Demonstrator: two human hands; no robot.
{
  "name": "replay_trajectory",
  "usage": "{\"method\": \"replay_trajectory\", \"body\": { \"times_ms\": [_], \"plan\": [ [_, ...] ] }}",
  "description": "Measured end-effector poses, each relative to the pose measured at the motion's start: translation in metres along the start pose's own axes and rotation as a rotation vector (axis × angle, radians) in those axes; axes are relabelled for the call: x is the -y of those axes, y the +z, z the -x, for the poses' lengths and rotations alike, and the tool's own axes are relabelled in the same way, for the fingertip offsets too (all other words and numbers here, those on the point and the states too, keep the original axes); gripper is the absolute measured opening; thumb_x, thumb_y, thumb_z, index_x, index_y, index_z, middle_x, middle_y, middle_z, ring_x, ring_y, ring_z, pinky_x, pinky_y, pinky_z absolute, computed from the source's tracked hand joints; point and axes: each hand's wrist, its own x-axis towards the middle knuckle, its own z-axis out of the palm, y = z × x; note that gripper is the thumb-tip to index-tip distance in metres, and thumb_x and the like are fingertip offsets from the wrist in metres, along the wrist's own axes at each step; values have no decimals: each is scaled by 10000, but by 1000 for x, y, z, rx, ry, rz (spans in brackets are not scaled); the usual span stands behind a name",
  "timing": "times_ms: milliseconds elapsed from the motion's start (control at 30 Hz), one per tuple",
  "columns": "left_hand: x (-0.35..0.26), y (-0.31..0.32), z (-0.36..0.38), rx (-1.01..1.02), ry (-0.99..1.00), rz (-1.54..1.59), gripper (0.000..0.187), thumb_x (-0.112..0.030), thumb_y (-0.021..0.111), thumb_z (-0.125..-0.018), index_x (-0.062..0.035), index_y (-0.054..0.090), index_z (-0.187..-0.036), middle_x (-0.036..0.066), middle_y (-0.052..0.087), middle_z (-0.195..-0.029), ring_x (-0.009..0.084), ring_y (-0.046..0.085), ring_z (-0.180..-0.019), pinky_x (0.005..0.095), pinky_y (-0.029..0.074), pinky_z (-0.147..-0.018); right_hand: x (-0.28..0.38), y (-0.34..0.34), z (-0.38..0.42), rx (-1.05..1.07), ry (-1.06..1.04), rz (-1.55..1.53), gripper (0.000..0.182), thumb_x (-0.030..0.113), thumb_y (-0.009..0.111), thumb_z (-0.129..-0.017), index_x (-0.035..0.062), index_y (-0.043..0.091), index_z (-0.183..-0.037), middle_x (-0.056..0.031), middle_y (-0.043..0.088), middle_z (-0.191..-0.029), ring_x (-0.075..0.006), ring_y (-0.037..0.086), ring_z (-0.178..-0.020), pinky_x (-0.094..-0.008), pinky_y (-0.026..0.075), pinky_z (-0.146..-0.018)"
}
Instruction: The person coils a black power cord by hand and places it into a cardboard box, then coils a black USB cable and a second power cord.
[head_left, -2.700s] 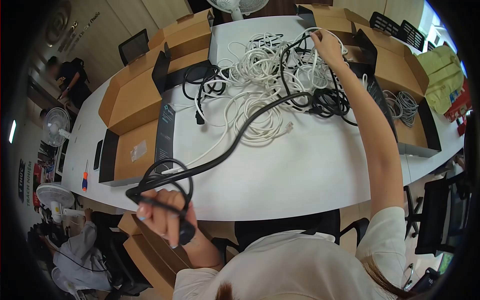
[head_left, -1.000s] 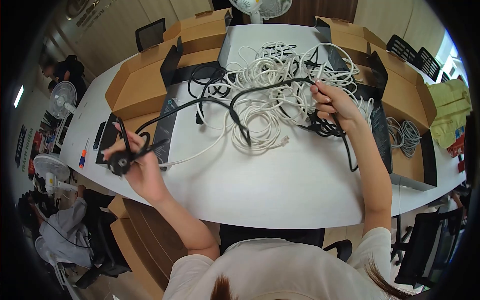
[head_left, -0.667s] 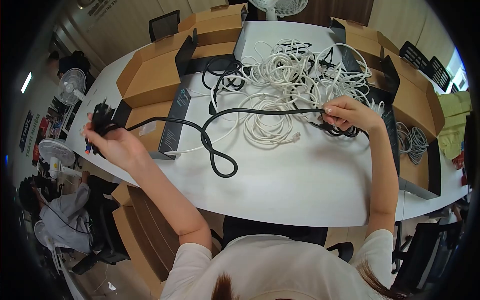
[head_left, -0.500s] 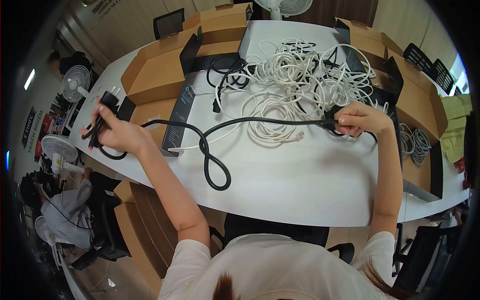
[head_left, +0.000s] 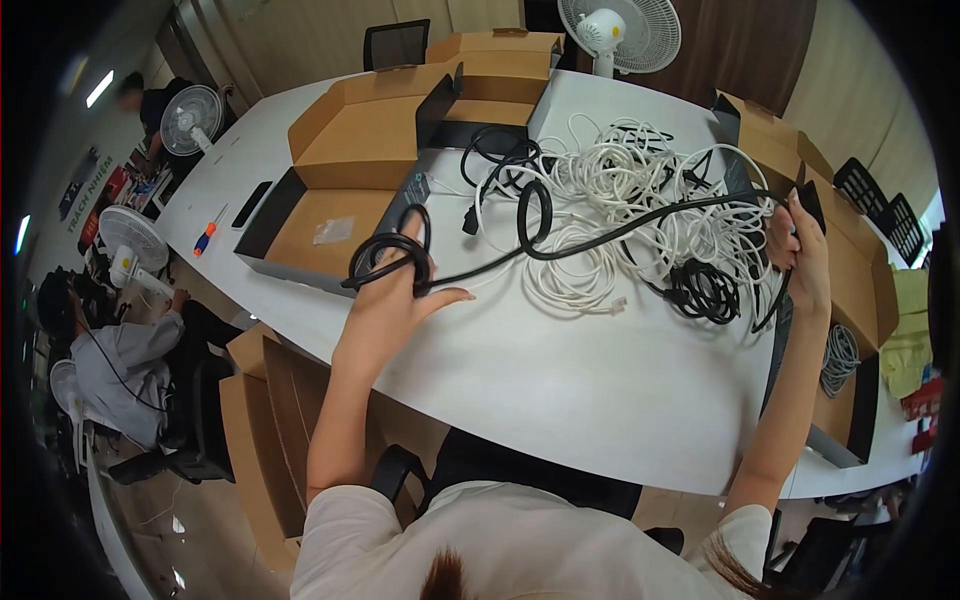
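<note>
As black cable (head_left: pixel 640 221) is running toward 3 o'clock, left hand (head_left: pixel 393 306): splaying thumb, wearing coils
Right hand (head_left: pixel 806 252): clasping it, likely steadying

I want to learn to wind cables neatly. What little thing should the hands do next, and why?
Perhaps the right hand should gently pull the thick black cable to straighten its loose loop. That loop sits in the stretch between the hands, while turns circle the left hand, so more winding might trap a kink.
</note>
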Motion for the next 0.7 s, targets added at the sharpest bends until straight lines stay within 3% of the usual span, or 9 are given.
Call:
{"method": "replay_trajectory", "body": {
  "times_ms": [100,200,233,300,333,400,533,667,700],
  "plan": [
    [-2,6,4,112,140,39,426,-364,661,-797,49,566,-842,171,633,-785,254,595,-592,324,445,-619,5,5,2,-14,3,-126,350,320,384,-977,107,440,-706,104,267,-507,-13,227,-407,-186,176,-376],
    [-27,20,8,306,-112,320,384,-350,577,-861,32,600,-895,119,612,-633,196,609,-544,292,438,-566,-3,15,2,-36,83,288,353,322,404,-968,108,453,-692,107,285,-531,-3,221,-434,-181,164,-395],
    [-24,35,8,290,-27,454,363,-326,490,-906,11,611,-969,62,566,-529,149,605,-503,276,424,-518,-10,16,0,29,85,423,350,318,429,-958,100,478,-689,98,313,-560,4,227,-470,-179,157,-415],
    [-33,47,4,382,-37,814,301,-261,472,-920,12,595,-944,13,465,-503,105,518,-453,252,422,-480,-22,32,1,52,49,586,311,274,489,-942,47,550,-739,80,408,-600,-12,334,-511,-181,236,-438],
    [-41,48,-1,413,-26,937,278,-230,454,-930,13,587,-922,-6,417,-495,88,476,-434,239,422,-467,-35,42,-3,69,-157,632,334,257,522,-925,-2,553,-716,54,464,-600,-43,392,-524,-216,314,-465],
    [-56,52,-12,383,-24,1005,261,-183,424,-943,21,558,-849,-19,362,-499,65,412,-425,218,420,-448,-28,60,4,157,-253,1001,338,286,612,-851,-5,566,-683,-69,502,-530,-137,427,-468,-281,352,-480],
    [-69,56,-46,436,-45,964,483,-353,359,-965,32,535,-733,-7,345,-451,122,482,-374,245,412,-417,-17,85,14,321,-152,1192,330,285,743,-713,22,549,-669,-54,485,-502,-130,421,-443,-261,311,-449],
    [-68,83,-86,265,11,882,553,-416,366,-945,32,548,-676,14,394,-451,158,519,-375,265,412,-406,-34,103,15,397,-149,1051,272,267,714,-752,65,557,-843,-28,431,-471,-136,395,-428,-261,297,-445],
    [-71,86,-96,238,11,847,548,-410,367,-943,27,555,-672,19,416,-462,163,531,-384,265,413,-415,-39,108,17,348,-189,1056,285,233,682,-782,90,537,-982,-30,437,-499,-139,394,-436,-264,306,-449]
  ]
}}
